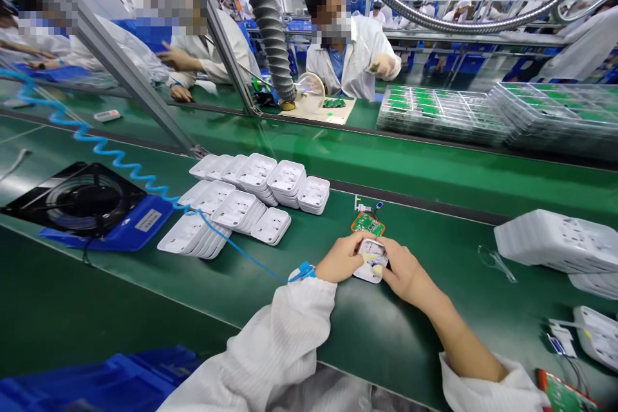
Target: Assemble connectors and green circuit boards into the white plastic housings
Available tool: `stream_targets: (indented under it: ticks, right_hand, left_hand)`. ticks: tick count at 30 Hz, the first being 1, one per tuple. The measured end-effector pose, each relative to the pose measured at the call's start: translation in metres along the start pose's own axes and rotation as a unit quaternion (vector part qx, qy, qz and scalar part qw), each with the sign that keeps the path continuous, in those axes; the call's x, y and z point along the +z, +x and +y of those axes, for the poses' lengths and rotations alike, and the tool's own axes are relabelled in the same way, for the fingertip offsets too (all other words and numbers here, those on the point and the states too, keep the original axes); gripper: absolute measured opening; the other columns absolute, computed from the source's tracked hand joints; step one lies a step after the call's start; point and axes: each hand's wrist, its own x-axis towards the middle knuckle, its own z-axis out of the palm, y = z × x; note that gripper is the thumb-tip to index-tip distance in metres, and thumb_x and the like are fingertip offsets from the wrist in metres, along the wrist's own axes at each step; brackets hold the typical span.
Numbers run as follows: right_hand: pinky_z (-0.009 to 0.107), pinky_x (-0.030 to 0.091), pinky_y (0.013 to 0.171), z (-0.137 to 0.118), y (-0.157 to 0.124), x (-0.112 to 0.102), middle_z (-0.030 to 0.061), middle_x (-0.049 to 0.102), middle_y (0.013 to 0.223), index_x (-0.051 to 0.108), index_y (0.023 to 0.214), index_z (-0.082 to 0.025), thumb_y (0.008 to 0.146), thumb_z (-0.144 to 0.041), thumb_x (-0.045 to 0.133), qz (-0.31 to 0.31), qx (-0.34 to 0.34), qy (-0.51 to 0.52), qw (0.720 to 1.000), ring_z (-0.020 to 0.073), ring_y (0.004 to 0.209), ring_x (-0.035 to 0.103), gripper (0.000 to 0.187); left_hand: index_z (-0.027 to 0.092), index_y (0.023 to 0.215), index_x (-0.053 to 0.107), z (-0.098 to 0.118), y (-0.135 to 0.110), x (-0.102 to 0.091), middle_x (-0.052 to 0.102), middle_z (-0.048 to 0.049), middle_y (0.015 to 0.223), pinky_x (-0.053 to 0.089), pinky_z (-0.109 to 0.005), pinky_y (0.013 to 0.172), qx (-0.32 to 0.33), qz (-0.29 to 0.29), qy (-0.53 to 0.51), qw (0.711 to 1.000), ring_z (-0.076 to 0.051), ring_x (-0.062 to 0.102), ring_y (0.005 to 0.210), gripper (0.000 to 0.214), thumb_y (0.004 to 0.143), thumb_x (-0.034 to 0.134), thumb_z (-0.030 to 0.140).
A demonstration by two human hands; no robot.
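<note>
A small white plastic housing (369,275), its inner side facing up, is held low over the green bench between my two hands. My left hand (339,259) grips its left edge, with the thumb at the inside. On the opposite side, my right hand (404,271) holds it, the thumb pressing at the interior; the thumb tips look covered in something pale. Just beyond the fingers lies a green circuit board (369,225) with an orange edge, and wires run from it to a small white connector part (363,207). A blue wrist strap (303,270) circles my left wrist.
Stacks of white housings (235,206) stand to the left, more white covers (560,241) to the right. A black fan (91,196) sits far left. The coiled blue cord (116,158) crosses the bench. Clear trays (439,112) stand across the green belt (347,158), near co-workers.
</note>
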Motion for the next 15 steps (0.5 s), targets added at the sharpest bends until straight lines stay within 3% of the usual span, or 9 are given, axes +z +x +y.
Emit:
stream_targets:
  ticks: [11,15]
  right_hand:
    - [0.028,0.039,0.064,0.001,0.003,0.004,0.0052,0.056,0.089,0.042,0.102,-0.017,0.072,-0.014,0.047,-0.008,0.074,0.023,0.997,0.0174,0.075,0.053,0.03]
    - [0.024,0.039,0.059,0.014,0.014,-0.009,-0.0003,0.059,0.077,0.048,0.092,-0.019,0.071,-0.02,0.055,-0.082,0.099,0.115,0.985,0.0145,0.067,0.054,0.023]
  left_hand:
    - [0.022,0.108,0.058,0.01,0.003,0.005,0.065,0.0012,0.102,0.044,-0.024,0.08,0.033,0.013,0.11,0.993,-0.014,0.058,0.086,0.053,0.062,0.039,0.003]
    - [0.022,0.116,0.052,0.007,0.001,0.009,0.064,-0.0014,0.103,0.046,-0.025,0.078,0.022,0.043,0.101,0.994,-0.015,0.058,0.086,0.051,0.068,0.045,0.008]
